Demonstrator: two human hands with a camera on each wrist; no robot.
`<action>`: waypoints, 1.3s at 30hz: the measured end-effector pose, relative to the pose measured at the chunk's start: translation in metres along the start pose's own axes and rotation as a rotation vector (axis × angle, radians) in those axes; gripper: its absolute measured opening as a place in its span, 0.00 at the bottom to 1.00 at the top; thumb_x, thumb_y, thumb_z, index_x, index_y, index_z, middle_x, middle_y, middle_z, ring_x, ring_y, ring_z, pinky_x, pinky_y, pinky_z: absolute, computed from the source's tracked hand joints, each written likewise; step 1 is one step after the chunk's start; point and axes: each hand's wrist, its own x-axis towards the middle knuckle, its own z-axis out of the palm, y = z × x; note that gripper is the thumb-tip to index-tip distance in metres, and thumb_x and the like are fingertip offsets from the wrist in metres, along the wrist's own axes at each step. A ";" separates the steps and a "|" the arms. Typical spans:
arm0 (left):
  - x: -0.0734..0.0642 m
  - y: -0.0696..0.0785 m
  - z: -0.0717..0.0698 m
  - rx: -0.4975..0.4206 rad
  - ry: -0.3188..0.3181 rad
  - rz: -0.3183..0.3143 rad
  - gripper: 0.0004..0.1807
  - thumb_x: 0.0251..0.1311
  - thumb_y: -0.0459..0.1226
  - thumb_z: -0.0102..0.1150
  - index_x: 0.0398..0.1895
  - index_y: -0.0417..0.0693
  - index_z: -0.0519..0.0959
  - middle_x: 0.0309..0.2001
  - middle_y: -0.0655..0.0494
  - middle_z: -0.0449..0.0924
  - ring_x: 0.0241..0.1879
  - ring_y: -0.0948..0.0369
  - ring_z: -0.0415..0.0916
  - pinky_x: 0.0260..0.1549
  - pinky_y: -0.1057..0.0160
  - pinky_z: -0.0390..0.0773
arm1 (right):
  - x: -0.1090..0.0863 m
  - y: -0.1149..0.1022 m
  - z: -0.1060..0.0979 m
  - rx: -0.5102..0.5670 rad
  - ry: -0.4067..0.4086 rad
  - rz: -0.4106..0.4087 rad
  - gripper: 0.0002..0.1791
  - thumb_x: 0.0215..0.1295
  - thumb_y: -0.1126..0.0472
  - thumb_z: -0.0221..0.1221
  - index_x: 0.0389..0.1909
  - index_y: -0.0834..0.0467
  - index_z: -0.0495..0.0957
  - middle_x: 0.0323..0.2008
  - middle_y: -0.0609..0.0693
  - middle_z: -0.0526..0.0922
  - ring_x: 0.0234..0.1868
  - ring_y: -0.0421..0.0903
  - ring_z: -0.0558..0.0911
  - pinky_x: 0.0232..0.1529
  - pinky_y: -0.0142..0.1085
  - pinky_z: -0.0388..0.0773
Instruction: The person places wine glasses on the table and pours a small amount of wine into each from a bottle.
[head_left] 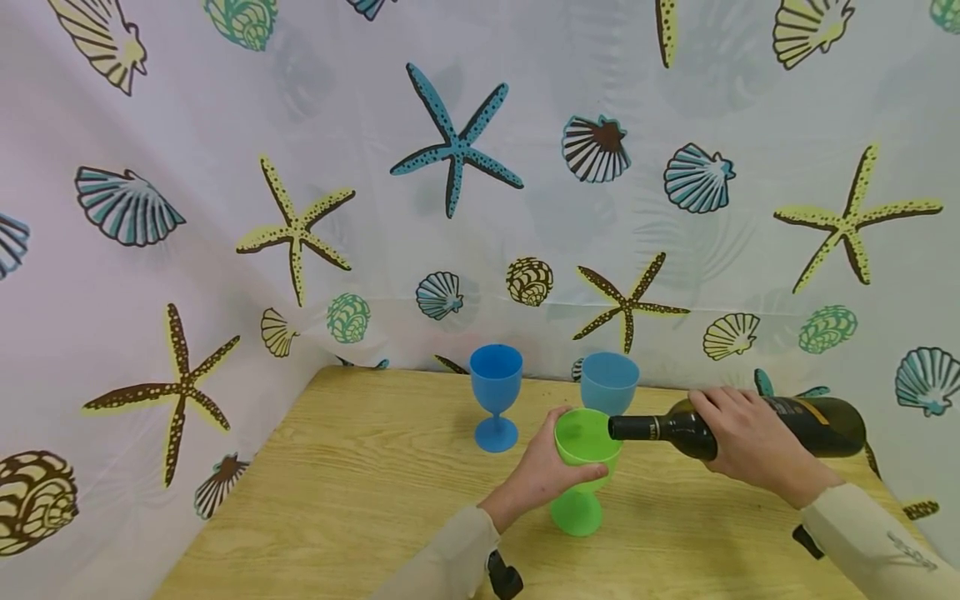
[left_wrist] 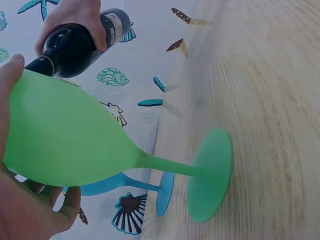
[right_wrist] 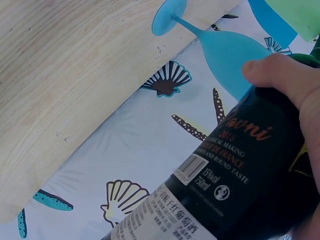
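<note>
My left hand (head_left: 543, 471) grips the bowl of a green plastic goblet (head_left: 577, 510), its thumb and fingers around the sides. Whether the goblet's foot touches the table I cannot tell. A dark wine bottle (head_left: 813, 425) lies nearly level in the air, held round its body by my right hand (head_left: 750, 442). The bottle's mouth is at the right rim of the green goblet. In the right wrist view the bottle's printed label (right_wrist: 220, 150) faces the camera. Behind the green goblet stands a light blue goblet (head_left: 610, 379), its lower part hidden in the head view.
A darker blue goblet (head_left: 497, 383) stands upright left of the light blue one. All this is on a wood-grain table (head_left: 337, 483). A white curtain (head_left: 525, 225) printed with shells and starfish hangs along the table's back and left edges.
</note>
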 end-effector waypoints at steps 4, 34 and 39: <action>-0.001 0.001 0.000 0.006 0.004 -0.010 0.49 0.48 0.47 0.72 0.70 0.52 0.53 0.55 0.57 0.70 0.48 0.60 0.74 0.43 0.60 0.77 | 0.001 0.000 -0.001 -0.010 -0.005 -0.004 0.50 0.21 0.51 0.80 0.51 0.67 0.71 0.43 0.62 0.77 0.41 0.60 0.78 0.39 0.56 0.74; -0.002 0.001 0.000 0.000 0.003 0.002 0.48 0.48 0.47 0.73 0.69 0.51 0.54 0.54 0.58 0.70 0.48 0.60 0.74 0.43 0.60 0.77 | 0.005 -0.001 -0.007 -0.023 -0.039 -0.007 0.48 0.21 0.51 0.80 0.49 0.65 0.71 0.42 0.60 0.77 0.40 0.59 0.78 0.40 0.54 0.75; -0.001 0.001 -0.001 -0.002 -0.001 0.006 0.48 0.48 0.47 0.72 0.69 0.51 0.54 0.53 0.58 0.71 0.48 0.61 0.74 0.43 0.61 0.77 | 0.006 0.000 -0.008 -0.027 -0.040 -0.011 0.48 0.21 0.51 0.80 0.49 0.65 0.71 0.42 0.60 0.77 0.40 0.59 0.78 0.40 0.54 0.75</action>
